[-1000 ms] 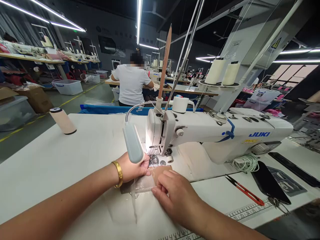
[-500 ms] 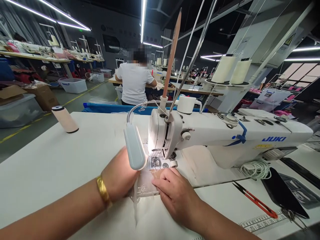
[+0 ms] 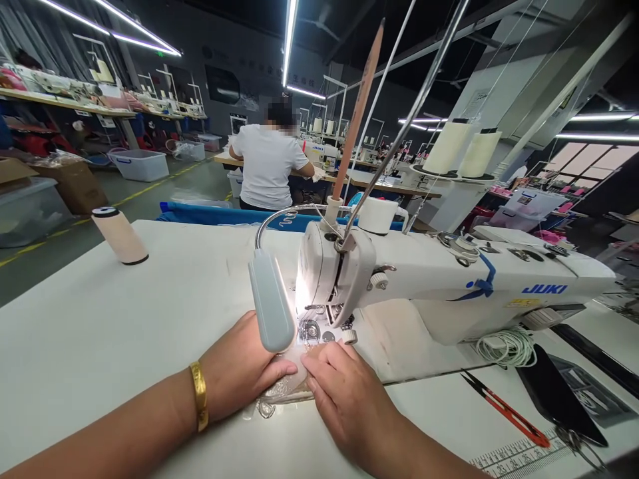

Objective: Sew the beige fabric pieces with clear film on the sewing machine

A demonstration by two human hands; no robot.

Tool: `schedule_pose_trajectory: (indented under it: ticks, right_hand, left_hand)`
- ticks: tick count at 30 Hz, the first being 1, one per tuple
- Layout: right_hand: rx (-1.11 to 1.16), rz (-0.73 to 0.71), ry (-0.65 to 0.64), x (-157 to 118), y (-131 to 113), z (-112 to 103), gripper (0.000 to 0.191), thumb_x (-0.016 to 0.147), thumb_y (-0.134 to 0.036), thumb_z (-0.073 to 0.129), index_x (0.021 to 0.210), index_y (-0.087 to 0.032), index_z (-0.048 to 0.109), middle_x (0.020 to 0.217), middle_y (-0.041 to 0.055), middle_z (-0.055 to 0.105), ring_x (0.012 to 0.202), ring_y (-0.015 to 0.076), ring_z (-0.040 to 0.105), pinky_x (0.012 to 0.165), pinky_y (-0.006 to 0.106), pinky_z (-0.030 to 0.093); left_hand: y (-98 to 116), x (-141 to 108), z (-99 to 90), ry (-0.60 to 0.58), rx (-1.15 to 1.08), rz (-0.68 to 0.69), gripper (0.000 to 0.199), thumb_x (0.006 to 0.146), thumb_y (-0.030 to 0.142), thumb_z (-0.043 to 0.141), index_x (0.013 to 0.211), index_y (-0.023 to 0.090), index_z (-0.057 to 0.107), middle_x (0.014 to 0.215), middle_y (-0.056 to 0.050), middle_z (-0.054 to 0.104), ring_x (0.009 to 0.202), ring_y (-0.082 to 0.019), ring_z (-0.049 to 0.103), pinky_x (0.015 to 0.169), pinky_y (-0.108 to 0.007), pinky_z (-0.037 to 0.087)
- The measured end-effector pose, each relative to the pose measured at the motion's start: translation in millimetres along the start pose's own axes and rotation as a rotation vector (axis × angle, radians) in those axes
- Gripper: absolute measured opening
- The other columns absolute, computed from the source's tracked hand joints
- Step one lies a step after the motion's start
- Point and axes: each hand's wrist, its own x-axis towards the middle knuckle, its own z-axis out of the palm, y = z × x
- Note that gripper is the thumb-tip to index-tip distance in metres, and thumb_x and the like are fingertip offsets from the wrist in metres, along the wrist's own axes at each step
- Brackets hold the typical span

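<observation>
A white sewing machine marked JUKI stands on the white table. Just in front of its needle area lies a small piece of sheer, pale lace-like fabric. My left hand, with a gold bracelet on the wrist, presses on the fabric's left side, its thumb pointing right; the grey lamp head hides some of its fingers. At the right side of the fabric, my right hand has its fingers curled together, thumb and forefinger pinching the edge beside a tan piece.
A thread cone stands at the table's back left. On the right lie red-handled snips, a coil of pale cord, a black phone-like object and a printed ruler. A person in a white shirt sits beyond.
My left hand has come down flatter onto the fabric, its thumb now showing near my right hand. The narrow strip that hung by the left hand no longer shows. The view has shifted slightly.
</observation>
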Motion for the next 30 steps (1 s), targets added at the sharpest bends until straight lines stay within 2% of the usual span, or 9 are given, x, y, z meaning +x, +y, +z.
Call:
schedule_pose_trajectory:
  ticks: [7, 19, 30]
  right_hand:
    - [-0.007, 0.001, 0.001, -0.1, 0.1, 1.7, 0.028, 0.099, -0.007, 0.047, 0.116, -0.019, 0.066, 0.090, 0.0060, 0.062, 0.079, 0.0236, 0.050, 0.068, 0.035, 0.042]
    - [-0.034, -0.012, 0.017, -0.9, 0.9, 3.9, 0.024, 0.097, -0.007, 0.049, 0.109, -0.020, 0.064, 0.088, 0.0056, 0.062, 0.077, 0.0239, 0.050, 0.066, 0.035, 0.042]
    - [-0.026, -0.015, 0.005, -0.8, 1.4, 4.7, 0.025, 0.099, -0.008, 0.047, 0.114, -0.018, 0.065, 0.091, 0.0071, 0.063, 0.080, 0.0250, 0.052, 0.069, 0.037, 0.044]
  left_hand:
    - [-2.4, -1.3, 2.3, 0.025, -0.050, 0.002, 0.029, 0.100, 0.047, 0.058, 0.109, 0.023, 0.070, 0.122, -0.011, 0.074, 0.115, -0.035, 0.065, 0.098, -0.048, 0.052]
    - [2.5, 0.8, -2.0, -0.025, -0.050, -0.017, 0.022, 0.098, 0.040, 0.062, 0.111, 0.024, 0.069, 0.121, -0.009, 0.077, 0.120, -0.034, 0.066, 0.106, -0.049, 0.051]
    - [3.3, 1.6, -4.3, -0.034, -0.002, 0.010, 0.018, 0.097, 0.037, 0.065, 0.107, 0.023, 0.071, 0.128, -0.010, 0.075, 0.122, -0.036, 0.066, 0.108, -0.053, 0.046]
